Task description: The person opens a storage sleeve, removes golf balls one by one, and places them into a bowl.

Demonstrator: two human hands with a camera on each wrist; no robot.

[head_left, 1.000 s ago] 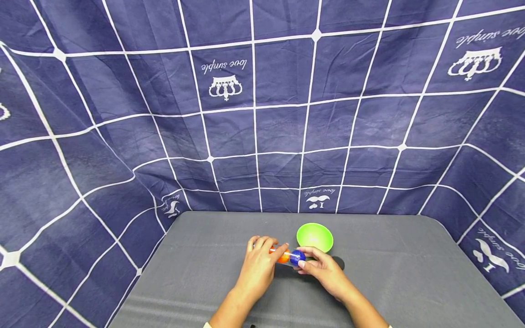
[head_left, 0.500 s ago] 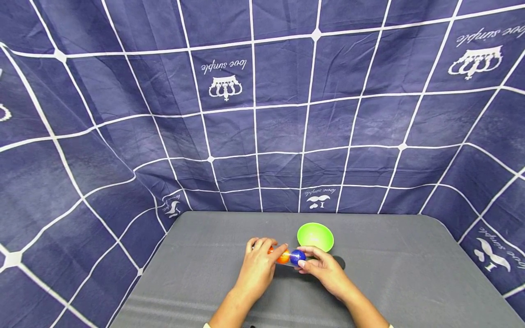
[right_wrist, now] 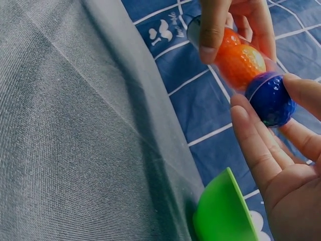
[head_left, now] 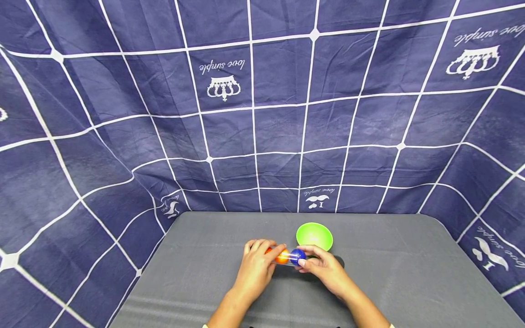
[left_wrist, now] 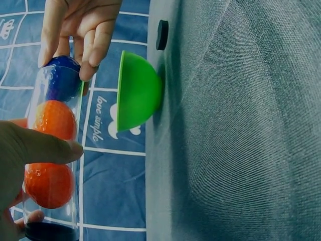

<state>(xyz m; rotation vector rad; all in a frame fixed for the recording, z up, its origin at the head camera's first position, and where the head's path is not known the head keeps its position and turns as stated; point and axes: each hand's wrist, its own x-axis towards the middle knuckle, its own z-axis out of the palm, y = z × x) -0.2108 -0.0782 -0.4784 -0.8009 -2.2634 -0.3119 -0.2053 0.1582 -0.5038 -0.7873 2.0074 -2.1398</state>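
Note:
My left hand point(head_left: 255, 269) grips a clear tube point(left_wrist: 70, 215) above the table, its thumb across the wall. Two orange golf balls point(left_wrist: 55, 120) sit inside, and a black cap point(left_wrist: 52, 231) closes the end nearest that hand. At the other end is a blue golf ball point(right_wrist: 271, 99), partly within the tube mouth. The fingertips and thumb of my right hand point(head_left: 328, 271) pinch the blue ball there. In the head view the tube lies nearly level, and the left fingers hide its capped end.
A green bowl point(head_left: 314, 234) stands on the grey table point(head_left: 205, 255) just beyond the right hand. Beside it lies a black disc point(left_wrist: 162, 35), partly covered by the right hand in the head view. Blue checked cloth point(head_left: 279, 132) hangs behind and at both sides.
The left hand has dropped very slightly, and the tube's left end with it. The right hand and the blue golf ball keep almost the same place.

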